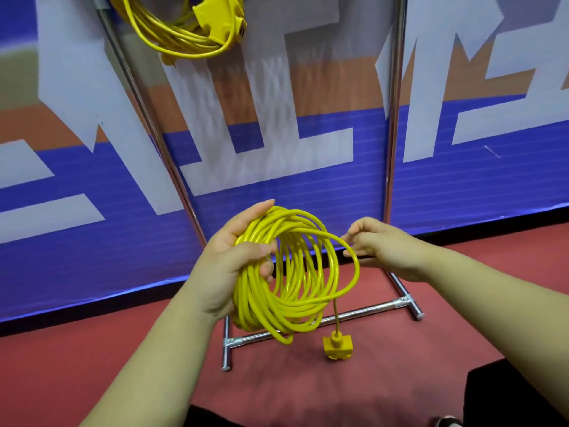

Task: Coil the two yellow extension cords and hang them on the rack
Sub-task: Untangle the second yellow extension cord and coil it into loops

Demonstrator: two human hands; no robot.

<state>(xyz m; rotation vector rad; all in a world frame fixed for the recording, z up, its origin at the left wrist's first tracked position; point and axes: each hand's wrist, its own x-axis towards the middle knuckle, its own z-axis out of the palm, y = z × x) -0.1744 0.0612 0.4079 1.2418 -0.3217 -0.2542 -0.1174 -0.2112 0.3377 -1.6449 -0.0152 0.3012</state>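
Left hand (229, 266) grips cord coil (295, 272) | right hand (378, 245) pinches outer loop

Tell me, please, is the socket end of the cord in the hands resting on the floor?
No, the socket end dangles below the coil held in the left hand, its shadow separate on the red floor.

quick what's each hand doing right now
Left hand: closed around the yellow cord coil.
Right hand: pinching the coil's outer loop.
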